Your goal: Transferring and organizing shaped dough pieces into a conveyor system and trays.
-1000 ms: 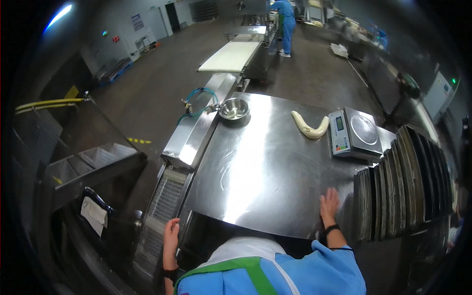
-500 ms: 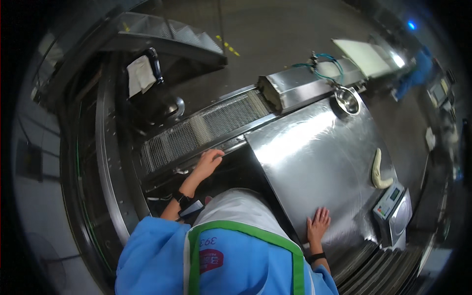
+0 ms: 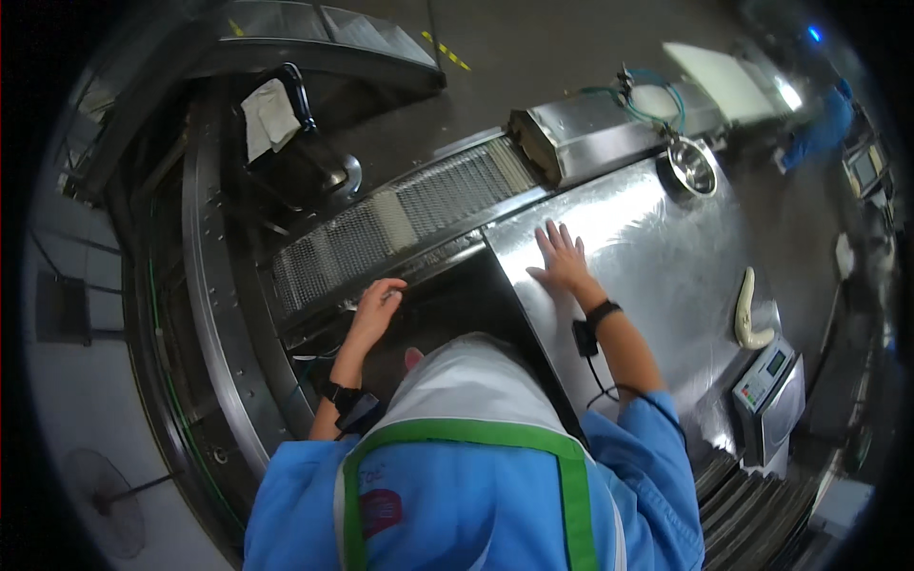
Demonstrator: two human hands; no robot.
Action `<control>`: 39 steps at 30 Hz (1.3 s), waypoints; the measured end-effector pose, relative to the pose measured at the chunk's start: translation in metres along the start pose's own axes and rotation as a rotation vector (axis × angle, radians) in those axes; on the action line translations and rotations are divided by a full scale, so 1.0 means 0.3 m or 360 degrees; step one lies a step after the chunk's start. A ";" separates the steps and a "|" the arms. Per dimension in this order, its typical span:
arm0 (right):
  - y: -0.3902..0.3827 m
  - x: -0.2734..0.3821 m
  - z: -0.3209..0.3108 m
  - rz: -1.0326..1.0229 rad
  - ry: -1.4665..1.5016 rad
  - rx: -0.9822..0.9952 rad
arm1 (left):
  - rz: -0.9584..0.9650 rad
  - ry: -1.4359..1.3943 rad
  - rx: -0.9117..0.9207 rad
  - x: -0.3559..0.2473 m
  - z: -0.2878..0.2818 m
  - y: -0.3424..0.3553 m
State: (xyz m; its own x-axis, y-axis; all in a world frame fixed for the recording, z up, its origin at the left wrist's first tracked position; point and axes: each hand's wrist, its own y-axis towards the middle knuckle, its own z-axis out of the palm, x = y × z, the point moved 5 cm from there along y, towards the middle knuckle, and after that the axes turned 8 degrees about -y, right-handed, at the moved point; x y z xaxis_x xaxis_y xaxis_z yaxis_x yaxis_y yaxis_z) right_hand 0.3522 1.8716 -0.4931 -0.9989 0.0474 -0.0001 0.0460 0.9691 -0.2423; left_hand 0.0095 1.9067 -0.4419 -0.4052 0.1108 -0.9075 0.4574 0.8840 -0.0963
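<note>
My right hand [image 3: 564,263] is over the metal table [image 3: 647,314] by its far left corner, fingers spread and holding nothing. Whether the palm touches the surface I cannot tell. Just short of the near rail of the mesh conveyor belt [image 3: 419,205], my left hand [image 3: 374,310] hovers with loosely bent fingers, thumb apart, and nothing visible in it. Both wrists carry dark bands with small devices; a black cable hangs by the right one.
A steel bowl [image 3: 692,168] stands at the table's far corner. On the right lie a long pale curved piece [image 3: 745,309] and a digital scale [image 3: 769,376]. A metal hood [image 3: 609,133] covers the belt's far end. A chair with a cloth [image 3: 270,119] stands beyond; a person in blue [image 3: 821,124] is far right.
My right hand has moved far forward across the table, from its near edge to the far left corner. My left hand has drawn back slightly leftward from the conveyor rail.
</note>
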 end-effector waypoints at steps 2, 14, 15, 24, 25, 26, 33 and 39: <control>0.047 0.000 -0.002 -0.0018 0.0019 -0.0034 | -0.0056 -0.0055 -0.0065 -0.019 -0.017 -0.012; 0.102 -0.024 0.049 0.0093 0.0145 -0.0235 | -0.0151 -0.0122 0.0088 -0.064 0.045 0.042; 0.098 -0.023 0.041 0.0113 0.0186 -0.0242 | -0.0154 -0.0122 0.0091 -0.061 0.051 0.053; 0.164 0.030 0.054 0.0462 0.0576 -0.0042 | -0.0004 -0.0042 0.0194 -0.078 0.079 0.058; 0.204 0.020 0.061 0.0580 0.0764 0.0058 | -0.0012 -0.0029 0.0186 -0.065 0.070 0.053; 0.293 -0.143 0.291 0.0386 0.0577 -0.0115 | 0.0051 -0.0009 0.0290 -0.108 0.091 0.085; 0.225 -0.016 0.023 0.1204 0.3620 -0.0517 | -0.0032 -0.0098 0.0111 0.021 -0.075 0.013; 0.209 0.076 -0.135 0.0642 0.4167 -0.0853 | -0.0033 -0.0001 0.0060 0.070 -0.169 -0.010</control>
State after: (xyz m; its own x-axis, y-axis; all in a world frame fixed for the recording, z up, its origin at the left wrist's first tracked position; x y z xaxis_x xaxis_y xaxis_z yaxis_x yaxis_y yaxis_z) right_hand 0.3329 1.9432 -0.4690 0.8208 -0.2192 0.5275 0.4672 0.7889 -0.3992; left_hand -0.0404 1.9292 -0.4400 -0.4144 0.0923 -0.9054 0.4782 0.8685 -0.1304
